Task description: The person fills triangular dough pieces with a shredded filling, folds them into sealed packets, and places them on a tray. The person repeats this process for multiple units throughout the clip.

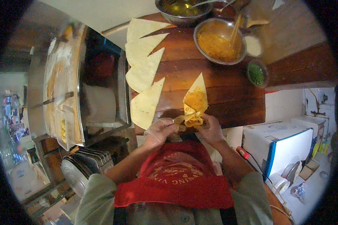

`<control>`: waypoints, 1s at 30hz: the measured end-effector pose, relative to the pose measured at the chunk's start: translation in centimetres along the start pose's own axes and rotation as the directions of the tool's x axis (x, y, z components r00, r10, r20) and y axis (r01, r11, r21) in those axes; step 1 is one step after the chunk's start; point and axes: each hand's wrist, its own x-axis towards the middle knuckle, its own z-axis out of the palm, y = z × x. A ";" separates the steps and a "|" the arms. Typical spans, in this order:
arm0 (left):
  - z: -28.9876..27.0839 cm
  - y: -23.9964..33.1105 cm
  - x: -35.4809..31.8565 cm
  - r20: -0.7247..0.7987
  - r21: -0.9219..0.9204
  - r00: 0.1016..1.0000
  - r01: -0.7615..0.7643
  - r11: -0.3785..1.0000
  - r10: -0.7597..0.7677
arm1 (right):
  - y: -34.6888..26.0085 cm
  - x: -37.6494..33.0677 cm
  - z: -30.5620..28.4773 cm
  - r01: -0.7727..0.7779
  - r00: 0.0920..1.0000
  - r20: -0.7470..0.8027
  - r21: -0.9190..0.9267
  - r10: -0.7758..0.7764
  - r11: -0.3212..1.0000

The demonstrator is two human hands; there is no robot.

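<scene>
A pointed wedge of flatbread [201,83] lies on the board's near part, its tip pointing away from me. Orange shredded filling [196,98] is heaped along its middle, and the near end is folded and crumpled. My left hand [160,130], in a clear plastic glove, pinches at the near left corner; its fingertips are partly blurred. On the other side, my right hand [210,129] has its fingers closed on the wrap's near right edge. More flatbread wedges [148,103] overlap in a column along the board's left side.
Beyond the wrap stands a metal bowl [214,41] of orange shreds with a wooden utensil. Another metal bowl [184,9], a dish of chopped greens [257,73] and a pale round dish [253,45] are nearby. At left are a floury worktop [64,90] and stacked trays [90,163].
</scene>
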 end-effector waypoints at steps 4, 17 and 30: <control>-0.6 1.9 -2.6 0.099 -0.632 0.965 0.249 0.734 -0.242 | -1.9 -0.8 -0.5 0.162 0.965 -0.205 -0.014 -0.162 0.987; -4.4 1.5 -16.5 0.034 -0.808 0.999 0.026 0.589 0.003 | -15.5 -4.8 5.6 0.500 0.783 -0.364 -0.115 -0.505 0.858; -3.0 -1.6 -22.1 -0.662 -0.211 0.722 -0.438 0.874 0.202 | -25.5 -14.2 15.6 -0.227 0.936 0.294 0.924 -0.194 0.308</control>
